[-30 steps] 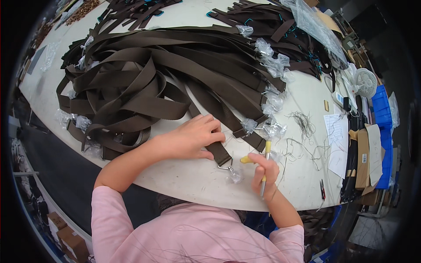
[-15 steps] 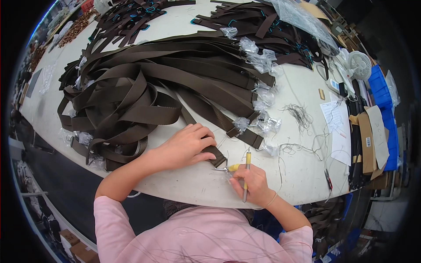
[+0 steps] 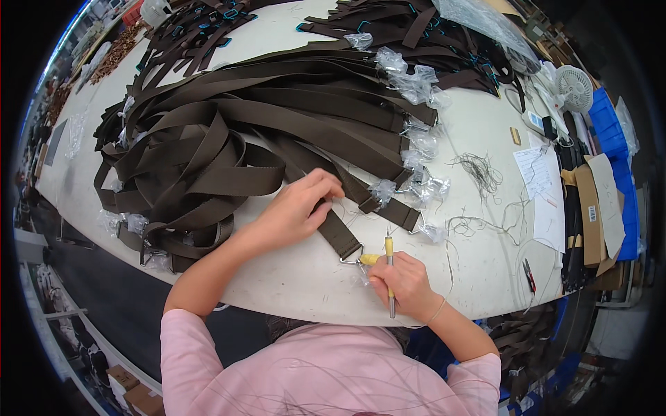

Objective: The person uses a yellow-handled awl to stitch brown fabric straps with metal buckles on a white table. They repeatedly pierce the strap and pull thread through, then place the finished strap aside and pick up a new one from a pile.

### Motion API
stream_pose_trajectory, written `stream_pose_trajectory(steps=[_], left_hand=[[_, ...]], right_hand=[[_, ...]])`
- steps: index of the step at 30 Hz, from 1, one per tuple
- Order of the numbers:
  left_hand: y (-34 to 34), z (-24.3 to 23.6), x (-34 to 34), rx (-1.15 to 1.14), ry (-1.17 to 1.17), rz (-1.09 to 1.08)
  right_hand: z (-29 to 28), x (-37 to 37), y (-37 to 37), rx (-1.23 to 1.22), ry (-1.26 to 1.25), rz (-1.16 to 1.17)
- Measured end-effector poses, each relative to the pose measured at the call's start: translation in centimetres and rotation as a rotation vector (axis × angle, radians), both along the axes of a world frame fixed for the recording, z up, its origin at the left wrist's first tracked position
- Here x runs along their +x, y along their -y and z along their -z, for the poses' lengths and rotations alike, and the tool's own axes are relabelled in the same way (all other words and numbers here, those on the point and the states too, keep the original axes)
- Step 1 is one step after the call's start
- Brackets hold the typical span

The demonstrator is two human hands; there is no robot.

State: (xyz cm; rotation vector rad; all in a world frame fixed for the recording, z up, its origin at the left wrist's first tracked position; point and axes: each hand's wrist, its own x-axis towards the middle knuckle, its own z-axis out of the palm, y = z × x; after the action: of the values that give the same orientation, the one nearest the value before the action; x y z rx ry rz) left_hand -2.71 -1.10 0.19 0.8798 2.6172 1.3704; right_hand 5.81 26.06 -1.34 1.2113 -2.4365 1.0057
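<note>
A brown webbing strap point(image 3: 340, 236) lies flat on the table, its end with a metal buckle point(image 3: 350, 261) pointing toward me. My left hand point(image 3: 305, 206) is above the strap, fingers curled with the tips close together; whatever they may pinch is too small to make out. My right hand point(image 3: 406, 283) grips a slim pen-like tool point(image 3: 390, 267) with a metal shaft and yellow band, held upright with its thin tip pointing away from me. A yellow wrap point(image 3: 369, 259) covers a right fingertip, which is at the buckle. Clear plastic point(image 3: 361, 278) hangs by the buckle.
A big pile of brown straps point(image 3: 194, 159) fills the left and middle, with plastic-wrapped metal ends point(image 3: 423, 152). Loose threads point(image 3: 479, 172), scissors point(image 3: 529, 276), papers point(image 3: 538, 180) and a white fan point(image 3: 574, 89) are on the right. More straps with blue buckles point(image 3: 416, 31) lie at the back.
My left hand has lifted off the strap end and moved away from me along it, uncovering the webbing. My right hand stays by the buckle with the pen-like tool.
</note>
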Motion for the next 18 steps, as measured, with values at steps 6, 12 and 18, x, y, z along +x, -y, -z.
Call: stream_pose_trajectory(steps=[6, 12, 18], left_hand=[[0.0, -2.3, 1.4, -0.238, 0.027, 0.289], [-0.7, -4.5, -0.2, -0.569, 0.018, 0.428], [-1.6, -3.2, -0.9, -0.368, 0.301, 0.088]], right_hand=[[-0.7, 0.0, 1.2, 0.014, 0.010, 0.033], [0.2, 0.6, 2.3, 0.052, 0.001, -0.047], [-1.7, 0.4, 0.8, 0.135, -0.124, -0.077]])
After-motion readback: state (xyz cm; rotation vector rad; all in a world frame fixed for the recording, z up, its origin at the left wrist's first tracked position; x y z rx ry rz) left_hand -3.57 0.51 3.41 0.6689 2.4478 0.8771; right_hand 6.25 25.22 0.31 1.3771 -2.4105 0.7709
